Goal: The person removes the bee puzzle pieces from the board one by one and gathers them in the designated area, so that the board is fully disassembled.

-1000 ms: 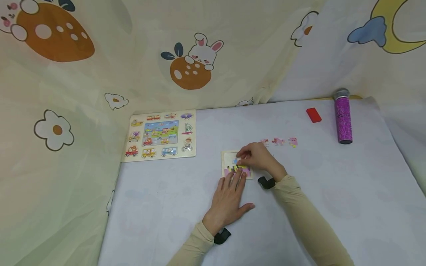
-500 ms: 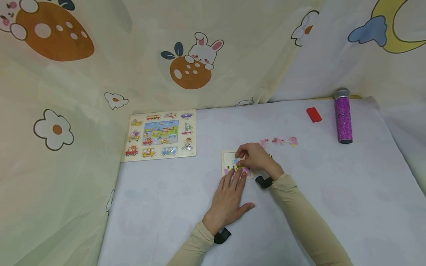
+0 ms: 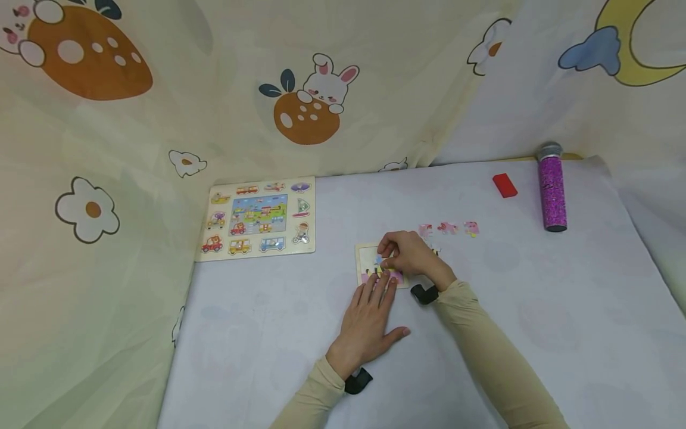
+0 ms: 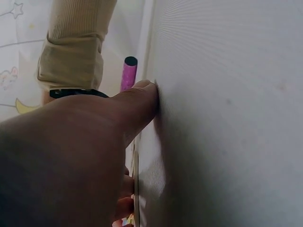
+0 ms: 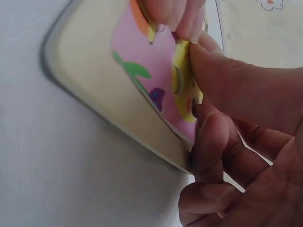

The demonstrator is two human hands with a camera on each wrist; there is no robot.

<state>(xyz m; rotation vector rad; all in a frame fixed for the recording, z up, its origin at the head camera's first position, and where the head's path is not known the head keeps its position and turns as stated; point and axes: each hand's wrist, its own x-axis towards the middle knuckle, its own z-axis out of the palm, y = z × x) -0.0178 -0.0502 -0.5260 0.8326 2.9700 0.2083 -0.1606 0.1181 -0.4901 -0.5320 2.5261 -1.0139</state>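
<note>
A small jigsaw puzzle in a pale wooden tray (image 3: 366, 256) lies mid-table, its lower part filled with pink and yellow pieces. My left hand (image 3: 365, 325) lies flat, straight fingertips pressing on the tray's near side; its thumb (image 4: 137, 101) rests on the table in the left wrist view. Above the tray, my right hand (image 3: 411, 255) pinches a puzzle piece between thumb and fingers, mostly hidden by them; a bit of blue shows beside the fingertips. The right wrist view has the pink pieces (image 5: 142, 66) up close, with the right thumb (image 5: 241, 85) against a yellow part.
Pink loose pieces (image 3: 448, 228) lie in a row behind the right hand, and another is partly hidden by it. A vehicle puzzle board (image 3: 308, 238) sits back left. A red block (image 3: 505, 185) and a purple glittery microphone (image 3: 554, 193) are at the back right.
My right hand has shifted very slightly left over the tray, uncovering a bit of a loose piece behind its wrist. My left hand has stayed in place.
</note>
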